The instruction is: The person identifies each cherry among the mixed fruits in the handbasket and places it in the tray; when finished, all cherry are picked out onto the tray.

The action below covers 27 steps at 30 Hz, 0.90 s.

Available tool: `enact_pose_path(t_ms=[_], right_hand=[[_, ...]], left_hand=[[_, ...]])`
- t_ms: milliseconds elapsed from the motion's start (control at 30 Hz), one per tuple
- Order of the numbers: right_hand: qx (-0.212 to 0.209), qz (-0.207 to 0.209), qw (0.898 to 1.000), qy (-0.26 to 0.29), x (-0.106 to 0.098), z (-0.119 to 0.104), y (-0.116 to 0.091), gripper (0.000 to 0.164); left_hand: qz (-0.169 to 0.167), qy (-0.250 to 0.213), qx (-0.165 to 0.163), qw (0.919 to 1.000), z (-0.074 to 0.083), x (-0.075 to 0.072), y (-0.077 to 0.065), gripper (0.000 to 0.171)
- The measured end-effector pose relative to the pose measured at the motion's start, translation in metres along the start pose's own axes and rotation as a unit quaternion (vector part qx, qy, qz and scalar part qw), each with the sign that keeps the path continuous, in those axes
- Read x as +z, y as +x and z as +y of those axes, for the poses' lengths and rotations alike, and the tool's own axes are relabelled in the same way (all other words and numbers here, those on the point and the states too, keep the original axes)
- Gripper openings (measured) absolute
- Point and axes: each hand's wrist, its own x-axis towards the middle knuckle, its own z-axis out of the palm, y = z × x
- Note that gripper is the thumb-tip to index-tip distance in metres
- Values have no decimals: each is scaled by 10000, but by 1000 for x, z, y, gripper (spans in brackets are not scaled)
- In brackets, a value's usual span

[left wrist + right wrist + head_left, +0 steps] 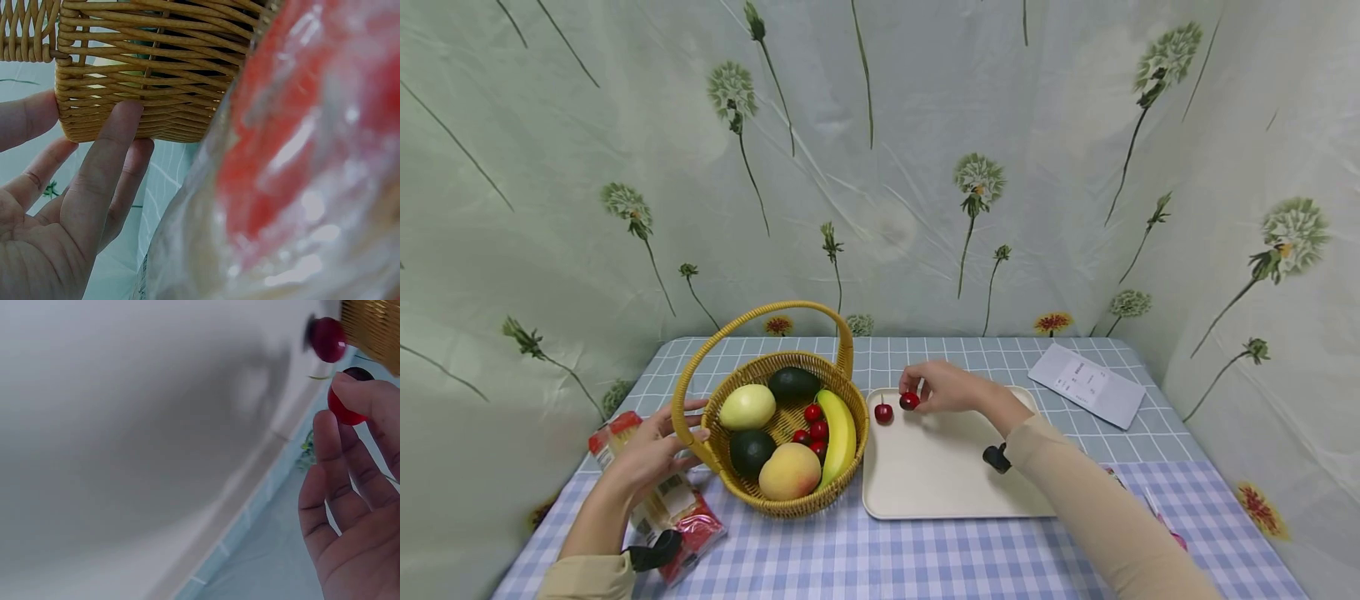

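Between thumb and fingertips my right hand [946,387] pinches a dark red cherry [347,400], over the far left part of the cream tray [955,483]. Another cherry [883,412] with a stem lies on the tray just left of it. My left hand [651,454] is at the left side of the yellow wicker basket [797,507]; in the left wrist view its extended fingers [115,134] touch the woven wall. Inside the basket are a banana [838,437], a peach [790,472], a pale yellow fruit [747,407], two dark green fruits [793,384] and several cherries [817,430].
A clear and red plastic package [696,521] lies under my left forearm, beside the basket. At the back right rests a grey-white labelled packet [1086,385]. Small pink items [1176,540] show partly behind my right sleeve. A dandelion-print curtain [895,167] surrounds the table.
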Motion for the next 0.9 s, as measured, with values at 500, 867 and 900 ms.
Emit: enact_pose_path(t_ms=[500,867,900], right_hand=[[-360,108,9976,-581,21,19,9,27],[-194,195,9971,-706,18,17,2,34],[-135,188,9972,-710,17,17,1,35]], left_hand=[[-6,-6,24,10000,1,1,-2,70],[14,26,11,10000,2,1,-2,69],[15,29,8,10000,2,1,-2,69]])
